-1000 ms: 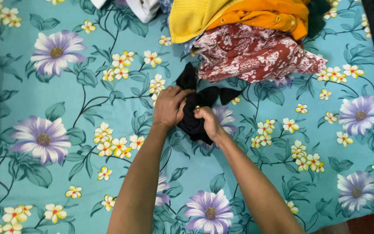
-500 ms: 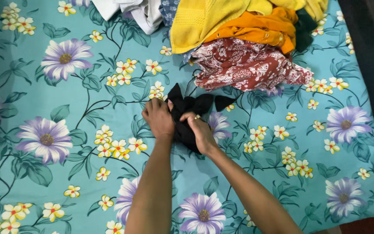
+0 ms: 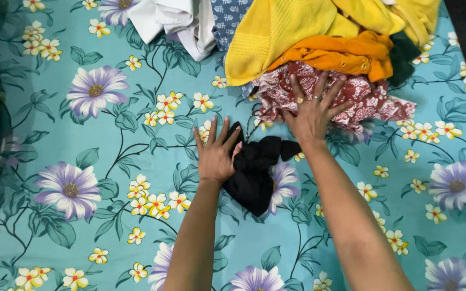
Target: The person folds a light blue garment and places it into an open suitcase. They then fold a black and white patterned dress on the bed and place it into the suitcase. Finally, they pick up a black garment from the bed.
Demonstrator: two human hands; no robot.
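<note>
A small black garment [image 3: 254, 172] lies crumpled on a teal bedsheet [image 3: 109, 215] printed with purple and yellow flowers. My left hand [image 3: 215, 152] rests flat with spread fingers, its palm edge touching the left side of the black garment. My right hand [image 3: 314, 113], with rings on two fingers, is spread flat on a red and white patterned cloth [image 3: 368, 97] at the bottom of a clothes pile. Neither hand grips anything.
The pile at the top holds a yellow knitted cloth [image 3: 276, 32], an orange cloth [image 3: 346, 56], a dark green piece [image 3: 403, 54], a blue patterned cloth [image 3: 227, 16] and a white garment [image 3: 173, 19]. Dark shadowy edges run down the left and right sides.
Both hands were pressed together on the black garment. Now my right hand has let go and moved up onto the red patterned cloth, and my left hand has opened flat beside the garment.
</note>
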